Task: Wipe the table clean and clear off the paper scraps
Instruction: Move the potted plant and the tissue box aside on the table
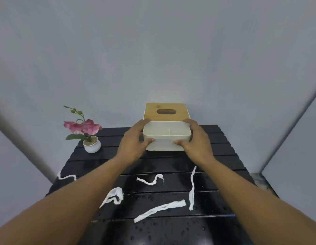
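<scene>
A white tissue box [167,137] with a bamboo lid [166,111] and an oval slot stands at the back of the black slatted table [224,152]. My left hand [134,141] grips its left side, thumb on the front. My right hand [196,140] grips its right side the same way. Several twisted white paper scraps lie on the wet near half of the table: a long strip [160,210], a thin upright strip [192,188], a curled piece [151,181], a looped piece [114,195] and one at the left edge [65,177].
A small white pot with a pink orchid [86,131] stands at the back left corner. Water droplets [153,227] speckle the near slats. Grey walls close in behind and on both sides of the table.
</scene>
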The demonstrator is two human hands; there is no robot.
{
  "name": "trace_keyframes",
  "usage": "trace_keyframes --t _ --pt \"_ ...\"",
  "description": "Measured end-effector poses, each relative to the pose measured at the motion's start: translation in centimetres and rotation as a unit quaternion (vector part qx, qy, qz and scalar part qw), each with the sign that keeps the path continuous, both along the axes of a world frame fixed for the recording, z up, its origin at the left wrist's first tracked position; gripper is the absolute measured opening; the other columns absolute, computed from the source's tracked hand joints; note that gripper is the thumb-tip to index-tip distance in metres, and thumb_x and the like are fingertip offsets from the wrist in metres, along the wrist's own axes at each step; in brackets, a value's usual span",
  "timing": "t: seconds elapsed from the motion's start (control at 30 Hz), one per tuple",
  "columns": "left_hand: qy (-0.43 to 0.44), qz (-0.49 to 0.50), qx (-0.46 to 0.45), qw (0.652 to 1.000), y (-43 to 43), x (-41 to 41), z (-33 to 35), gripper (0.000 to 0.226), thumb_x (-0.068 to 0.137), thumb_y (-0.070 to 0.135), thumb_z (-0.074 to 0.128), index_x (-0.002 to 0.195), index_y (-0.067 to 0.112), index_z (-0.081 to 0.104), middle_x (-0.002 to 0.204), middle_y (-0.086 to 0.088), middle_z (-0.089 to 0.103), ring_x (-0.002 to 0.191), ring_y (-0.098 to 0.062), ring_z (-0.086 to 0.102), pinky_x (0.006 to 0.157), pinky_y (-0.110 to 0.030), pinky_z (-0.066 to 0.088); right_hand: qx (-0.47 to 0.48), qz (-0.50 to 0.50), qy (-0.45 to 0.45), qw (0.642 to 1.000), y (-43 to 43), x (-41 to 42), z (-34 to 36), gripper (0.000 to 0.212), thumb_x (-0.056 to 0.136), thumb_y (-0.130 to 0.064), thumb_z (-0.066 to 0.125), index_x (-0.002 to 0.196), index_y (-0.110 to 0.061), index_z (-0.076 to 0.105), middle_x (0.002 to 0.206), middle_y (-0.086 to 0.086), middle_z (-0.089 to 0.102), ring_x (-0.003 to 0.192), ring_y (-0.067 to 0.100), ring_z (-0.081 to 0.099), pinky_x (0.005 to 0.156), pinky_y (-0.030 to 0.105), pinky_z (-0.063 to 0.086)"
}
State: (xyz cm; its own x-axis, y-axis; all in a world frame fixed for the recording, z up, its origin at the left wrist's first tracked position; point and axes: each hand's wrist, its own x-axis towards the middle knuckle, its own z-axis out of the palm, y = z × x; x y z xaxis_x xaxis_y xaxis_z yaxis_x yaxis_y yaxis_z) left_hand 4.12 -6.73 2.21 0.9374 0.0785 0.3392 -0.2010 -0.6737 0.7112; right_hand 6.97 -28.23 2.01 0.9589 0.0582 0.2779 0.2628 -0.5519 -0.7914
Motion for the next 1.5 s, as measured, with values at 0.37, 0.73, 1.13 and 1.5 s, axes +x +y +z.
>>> trace_keyframes --t 0.37,0.73,1.13,1.5 --pt "0.009 0.037 -0.019 0.999 9.6 -3.1 -1.7 0.060 0.083 0.017 0.073 0.134 0.029 0.045 0.123 0.013 0.054 0.099 -0.008 0.060 0.066 -0.004 0.045 -0.027 0.046 0.002 0.999 10.0 -1.0 -1.3 0.068 0.072 -0.022 0.078 0.126 -0.039 0.042 0.125 -0.007 0.053 0.110 0.016 0.052 0.097 0.042 0.045" --pt "0.005 0.041 0.020 0.999 10.6 -2.0 -2.3 0.065 0.084 0.017 0.071 0.141 0.024 0.040 0.138 0.002 0.052 0.123 -0.018 0.050 0.104 -0.035 0.039 -0.039 0.025 0.004 0.999 11.3 -1.0 -1.4 0.067 0.076 -0.021 0.077 0.129 -0.038 0.039 0.130 -0.006 0.052 0.115 0.017 0.051 0.099 0.041 0.046" --pt "0.077 0.016 0.029 0.996 11.1 -2.4 -1.6 0.082 0.083 0.015 0.071 0.148 0.033 0.024 0.141 0.001 0.049 0.119 -0.021 0.055 0.101 -0.040 0.043 -0.065 0.046 0.012 0.997 11.3 -0.9 -1.0 0.073 0.076 -0.024 0.076 0.135 -0.034 0.034 0.134 -0.002 0.049 0.117 0.020 0.050 0.098 0.038 0.045" --pt "0.150 0.063 0.152 0.975 9.0 -9.6 0.1 0.068 0.086 0.030 0.066 0.145 0.026 0.031 0.131 0.000 0.058 0.093 -0.015 0.062 0.086 -0.035 0.049 -0.158 0.057 0.078 0.983 1.3 -6.5 1.9 0.046 0.084 -0.034 0.065 0.127 -0.028 0.052 0.131 0.000 0.054 0.119 0.017 0.052 0.099 0.037 0.042"
